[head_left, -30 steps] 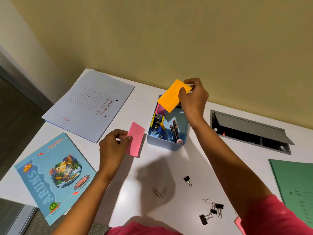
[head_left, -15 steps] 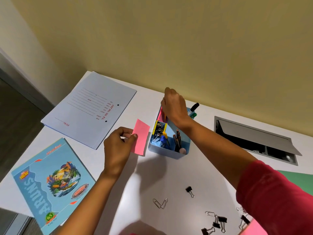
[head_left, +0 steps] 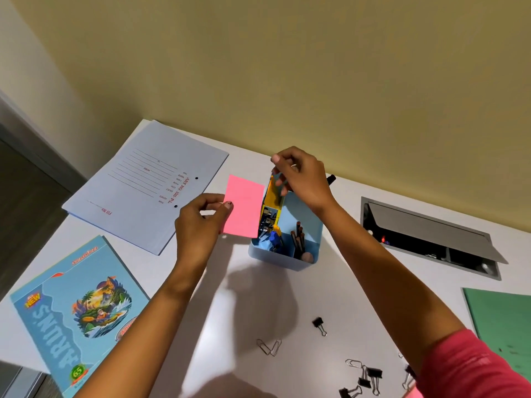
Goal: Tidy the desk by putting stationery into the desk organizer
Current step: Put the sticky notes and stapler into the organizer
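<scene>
A light-blue desk organizer (head_left: 287,261) stands on the white desk and holds pens (head_left: 298,237) and clips. My right hand (head_left: 304,179) hovers over its far end, fingers curled, pinching the top of an orange sticky note (head_left: 273,196) that stands upright inside the left compartment. My left hand (head_left: 198,225) pinches a pink sticky note (head_left: 244,205) by its left edge, holding it just left of the organizer, almost against its wall. Loose on the near desk lie a black binder clip (head_left: 319,324), two paper clips (head_left: 268,347) and several more clips (head_left: 365,380).
A pale blue file folder (head_left: 149,185) lies at the back left and a blue notebook (head_left: 74,311) at the front left edge. An open cable hatch (head_left: 425,239) is set into the desk on the right, with a green folder (head_left: 502,320) nearer. A black marker tip (head_left: 330,178) shows behind my right hand.
My right hand brought the orange note down from above the organizer into its left compartment. My left hand moved the pink note up and right, closer to the organizer.
</scene>
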Demonstrator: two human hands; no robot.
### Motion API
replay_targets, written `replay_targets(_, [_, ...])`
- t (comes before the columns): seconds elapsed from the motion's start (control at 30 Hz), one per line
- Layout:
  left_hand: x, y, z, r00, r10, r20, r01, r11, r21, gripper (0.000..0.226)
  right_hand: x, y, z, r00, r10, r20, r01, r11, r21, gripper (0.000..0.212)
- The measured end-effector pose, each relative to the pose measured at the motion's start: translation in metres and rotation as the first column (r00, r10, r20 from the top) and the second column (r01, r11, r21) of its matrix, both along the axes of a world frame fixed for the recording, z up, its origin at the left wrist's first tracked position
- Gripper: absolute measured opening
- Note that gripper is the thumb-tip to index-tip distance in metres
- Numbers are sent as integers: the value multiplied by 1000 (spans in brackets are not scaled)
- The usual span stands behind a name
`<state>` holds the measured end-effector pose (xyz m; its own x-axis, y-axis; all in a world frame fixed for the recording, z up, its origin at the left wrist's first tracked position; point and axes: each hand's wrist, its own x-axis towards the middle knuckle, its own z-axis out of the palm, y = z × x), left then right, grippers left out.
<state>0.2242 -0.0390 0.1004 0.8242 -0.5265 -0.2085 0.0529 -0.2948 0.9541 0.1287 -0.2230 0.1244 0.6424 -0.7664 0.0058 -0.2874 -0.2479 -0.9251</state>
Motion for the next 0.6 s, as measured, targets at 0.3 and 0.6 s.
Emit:
replay_targets(0.3, [0, -50, 13, 979, -72, -193, 34, 980, -195, 18, -22, 15, -3, 1000, 2, 19, -8, 942, 337, 43])
replay_targets(0.6, [-9, -62, -13, 983, -186, 5, 186, 982, 23, 33, -16, 0, 10, 938, -344, -54, 322, 916, -238, 21])
